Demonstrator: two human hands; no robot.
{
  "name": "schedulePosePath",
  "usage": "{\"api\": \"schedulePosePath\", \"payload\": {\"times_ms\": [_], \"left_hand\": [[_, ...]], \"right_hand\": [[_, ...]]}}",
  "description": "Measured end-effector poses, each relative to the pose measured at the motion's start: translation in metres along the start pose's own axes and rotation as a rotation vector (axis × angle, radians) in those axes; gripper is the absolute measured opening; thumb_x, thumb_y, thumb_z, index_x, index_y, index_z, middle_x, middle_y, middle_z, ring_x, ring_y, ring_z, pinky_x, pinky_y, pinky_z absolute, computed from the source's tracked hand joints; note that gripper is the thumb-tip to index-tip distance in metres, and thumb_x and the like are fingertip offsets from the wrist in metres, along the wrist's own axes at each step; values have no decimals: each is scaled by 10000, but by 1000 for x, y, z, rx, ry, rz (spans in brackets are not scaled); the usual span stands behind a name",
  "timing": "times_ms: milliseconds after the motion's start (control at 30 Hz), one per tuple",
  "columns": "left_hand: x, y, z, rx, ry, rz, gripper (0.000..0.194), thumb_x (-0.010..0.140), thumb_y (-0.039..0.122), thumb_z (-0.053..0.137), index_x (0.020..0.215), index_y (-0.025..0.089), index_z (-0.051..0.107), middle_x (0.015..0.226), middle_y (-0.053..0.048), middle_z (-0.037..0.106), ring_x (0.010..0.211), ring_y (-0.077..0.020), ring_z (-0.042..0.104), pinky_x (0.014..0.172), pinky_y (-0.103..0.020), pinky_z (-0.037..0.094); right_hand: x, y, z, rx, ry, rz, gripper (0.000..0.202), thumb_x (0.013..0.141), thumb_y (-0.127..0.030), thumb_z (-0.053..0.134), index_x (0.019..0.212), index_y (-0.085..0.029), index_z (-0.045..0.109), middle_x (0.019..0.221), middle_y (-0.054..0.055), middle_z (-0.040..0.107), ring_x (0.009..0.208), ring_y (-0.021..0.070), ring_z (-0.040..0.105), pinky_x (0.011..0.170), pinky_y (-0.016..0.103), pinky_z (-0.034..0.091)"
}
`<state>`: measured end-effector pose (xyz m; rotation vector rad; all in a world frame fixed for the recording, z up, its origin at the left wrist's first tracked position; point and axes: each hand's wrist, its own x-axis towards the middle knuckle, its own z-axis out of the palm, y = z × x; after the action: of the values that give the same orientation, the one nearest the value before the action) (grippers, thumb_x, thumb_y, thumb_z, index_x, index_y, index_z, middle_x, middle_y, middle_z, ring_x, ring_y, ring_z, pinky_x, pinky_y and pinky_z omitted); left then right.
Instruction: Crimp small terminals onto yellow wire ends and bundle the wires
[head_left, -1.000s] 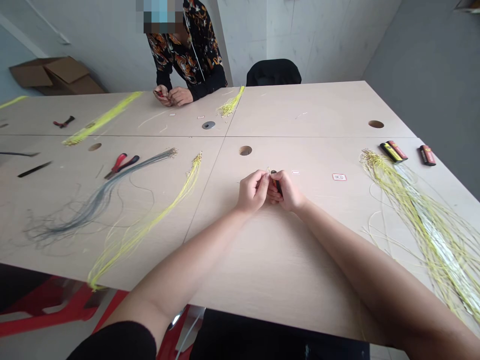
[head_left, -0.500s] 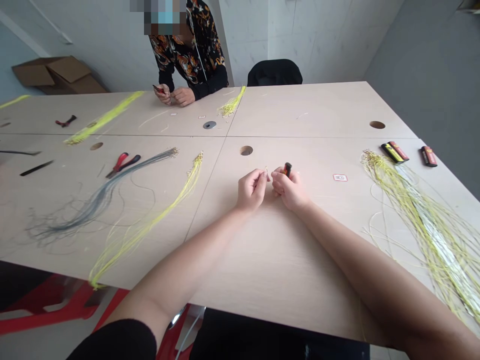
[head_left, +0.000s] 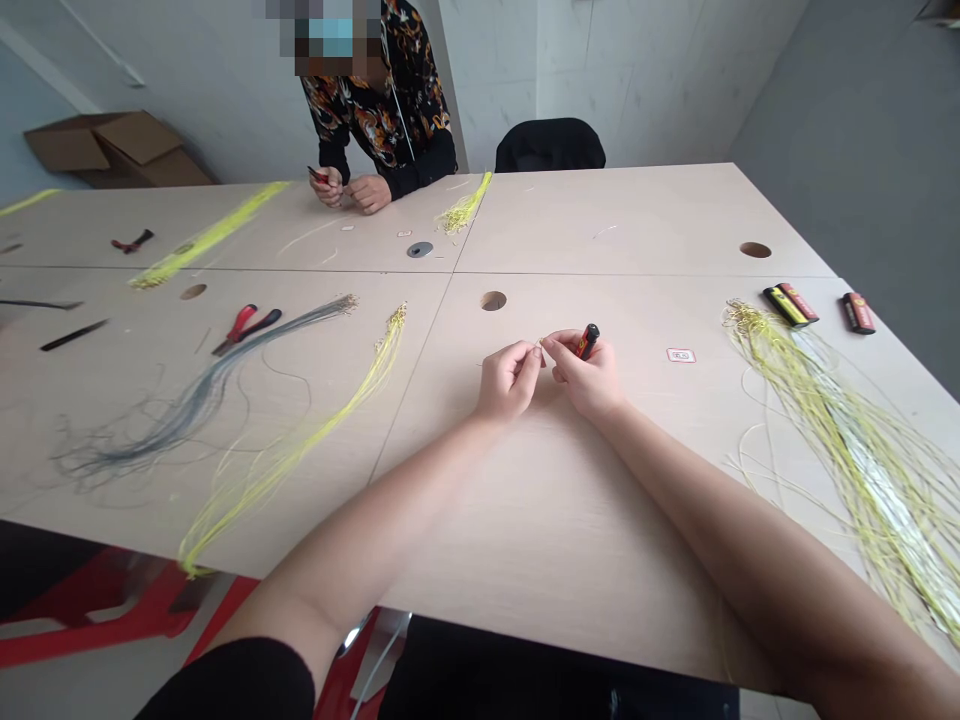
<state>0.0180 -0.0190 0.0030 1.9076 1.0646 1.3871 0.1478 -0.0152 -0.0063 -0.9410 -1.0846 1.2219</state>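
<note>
My left hand (head_left: 510, 380) is closed in a pinch near the middle of the table, its fingertips close against those of the other hand. A tiny pale yellow bit, perhaps a cord end (head_left: 540, 343), shows where the fingertips meet; its shape is too small to make out. My right hand (head_left: 585, 375) is wrapped round a black-and-red lighter (head_left: 588, 341), whose dark end sticks up past the fingers. Its thumb and forefinger reach toward the left fingertips.
Yellow cords (head_left: 330, 425) and grey cords (head_left: 202, 390) lie left, beside red-and-black pliers (head_left: 244, 328). More yellow cords (head_left: 832, 420) and several lighters (head_left: 857, 313) are at the right, near a small label (head_left: 681, 356). A co-worker (head_left: 375, 130) works across the table.
My right hand has turned, so more of the lighter shows and it leans to the right. The fingertips of both hands have come together.
</note>
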Motion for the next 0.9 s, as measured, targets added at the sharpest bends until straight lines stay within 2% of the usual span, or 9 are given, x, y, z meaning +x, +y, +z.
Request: {"api": "schedulePosePath", "payload": {"times_ms": [300,700,900], "left_hand": [[0,-1,0,-10,6,-41,412,921,469,463,644,173,535,488,43,386,460,-87,338,477,-245,265],[0,-1,0,-27,8,-86,430,906,501,471,638,174,553,496,33,423,476,-95,367,495,-250,288],[0,-1,0,-31,11,-92,418,903,493,476,643,175,553,498,32,430,475,-96,371,494,-249,287]], "right_hand": [[1,0,1,-25,-23,-6,286,755,-444,701,713,-170,630,554,-42,456,457,47,302,445,238,236],[0,-1,0,-30,-50,9,297,761,-464,689,745,-174,624,550,-48,442,455,49,279,437,239,232],[1,-2,0,-18,-54,8,291,762,-457,687,759,-171,632,582,-39,484,457,45,291,438,236,243]]}}
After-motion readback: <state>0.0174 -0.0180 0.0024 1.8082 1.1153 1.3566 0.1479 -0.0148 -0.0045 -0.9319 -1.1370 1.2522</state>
